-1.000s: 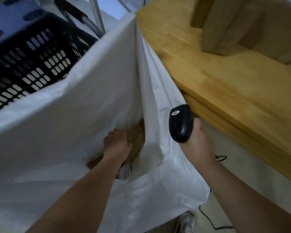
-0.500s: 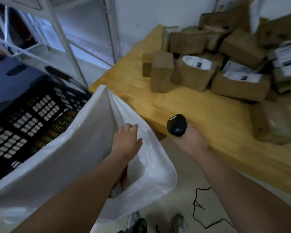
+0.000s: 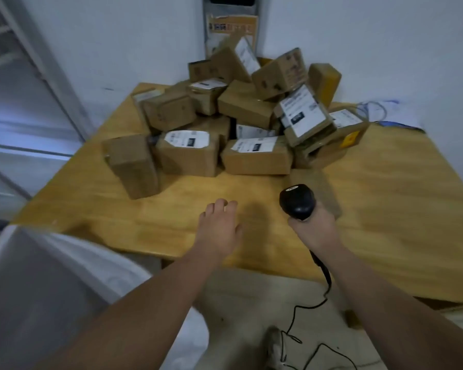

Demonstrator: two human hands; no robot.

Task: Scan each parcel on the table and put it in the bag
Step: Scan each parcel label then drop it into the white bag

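Head view: the parcels (image 3: pixel 238 116) lie in a loose pile at the far side of the bench (image 3: pixel 385 196), against the wall corner. Three sit at the front of the pile. The left box (image 3: pixel 131 165) stands on end, long axis near upright and leaning a little left. The middle box (image 3: pixel 187 153) has its white label facing up. The right box (image 3: pixel 257 156) lies flat, long axis left to right, label up as well. Boxes behind them tilt at mixed angles.

The left hand (image 3: pixel 219 225) reaches forward over the near part of the bench, palm down, fingers loosely bent and together, holding nothing, well short of the pile. The right hand (image 3: pixel 313 231) is wrapped round the handle of the black scanner (image 3: pixel 297 200), whose head rises above the fist and points toward the pile. Its cable (image 3: pixel 324 276) drops from the handle to the floor.

The white bag (image 3: pixel 51 289) is at lower left, below the bench's near-left edge, blurred.
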